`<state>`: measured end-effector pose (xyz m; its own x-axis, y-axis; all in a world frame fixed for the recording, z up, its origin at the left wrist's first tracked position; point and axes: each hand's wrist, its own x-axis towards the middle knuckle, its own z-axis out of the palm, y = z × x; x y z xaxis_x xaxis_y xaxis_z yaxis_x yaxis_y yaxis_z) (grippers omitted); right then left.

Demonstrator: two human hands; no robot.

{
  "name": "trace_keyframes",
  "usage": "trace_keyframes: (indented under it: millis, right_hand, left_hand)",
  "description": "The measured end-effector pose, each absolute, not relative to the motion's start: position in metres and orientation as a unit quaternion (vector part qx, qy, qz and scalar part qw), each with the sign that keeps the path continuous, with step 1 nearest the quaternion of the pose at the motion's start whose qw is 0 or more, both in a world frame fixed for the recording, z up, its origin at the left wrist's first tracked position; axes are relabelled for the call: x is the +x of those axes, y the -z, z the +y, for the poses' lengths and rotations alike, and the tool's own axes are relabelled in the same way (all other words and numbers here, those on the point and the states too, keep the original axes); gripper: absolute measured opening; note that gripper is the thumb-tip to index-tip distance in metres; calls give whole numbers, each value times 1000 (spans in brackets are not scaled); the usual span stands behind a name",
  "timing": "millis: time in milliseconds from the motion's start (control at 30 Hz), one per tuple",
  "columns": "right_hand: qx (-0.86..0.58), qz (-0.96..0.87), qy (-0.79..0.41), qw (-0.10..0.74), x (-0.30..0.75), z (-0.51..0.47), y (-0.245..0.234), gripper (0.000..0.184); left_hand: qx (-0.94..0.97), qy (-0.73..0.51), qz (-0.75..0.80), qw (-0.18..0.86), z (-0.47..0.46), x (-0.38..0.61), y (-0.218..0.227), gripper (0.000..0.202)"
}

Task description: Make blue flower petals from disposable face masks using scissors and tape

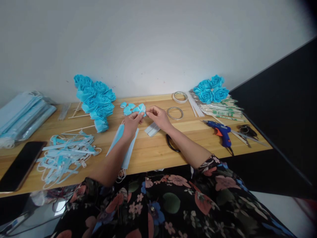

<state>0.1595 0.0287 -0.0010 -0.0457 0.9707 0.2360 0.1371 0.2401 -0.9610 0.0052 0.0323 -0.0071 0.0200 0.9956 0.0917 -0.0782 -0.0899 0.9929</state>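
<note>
Between my hands is a small light-blue petal piece (142, 108) with a paler side, cut from thin mask-like material. My left hand (132, 123) is closed, pinching its lower edge between thumb and finger. From the other side, my right hand (158, 116) pinches its right edge, the fingertips of both hands close together. Several similar cut petals (127, 110) lie on the table just behind my left hand. Beneath my left forearm is a pleated blue face mask (129, 155), partly hidden. Grey-white strips (152, 129) lie under my right hand.
Blue fabric roses (95, 96) on sticks stand left; more roses (211, 90) rest on wrapped sticks at right. Around the wooden table (153, 155) are mask scraps (66, 157), a phone (21, 167), packed masks (23, 115), tape rolls (175, 113) and a blue glue gun (223, 132).
</note>
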Motion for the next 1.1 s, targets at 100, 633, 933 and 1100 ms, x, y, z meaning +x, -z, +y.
trace_keyframes:
  millis: [100,633,933,1100]
  right_hand:
    - [-464,-595,-407,514,159,29,2,17]
    - [-417,-600,-466,498,166,34,3,29]
    - [-456,-641,-385,483,169,32,-3,20]
    - [-420,-728,-263,473,174,33,-7,15]
  left_hand:
    - [513,-538,448,495,32,5,8,29]
    - [541,-464,449,539,30,6,8,40]
    - [548,-457,448,539,31,4,11,35]
    - [507,-457,435,587,31,5,8,35]
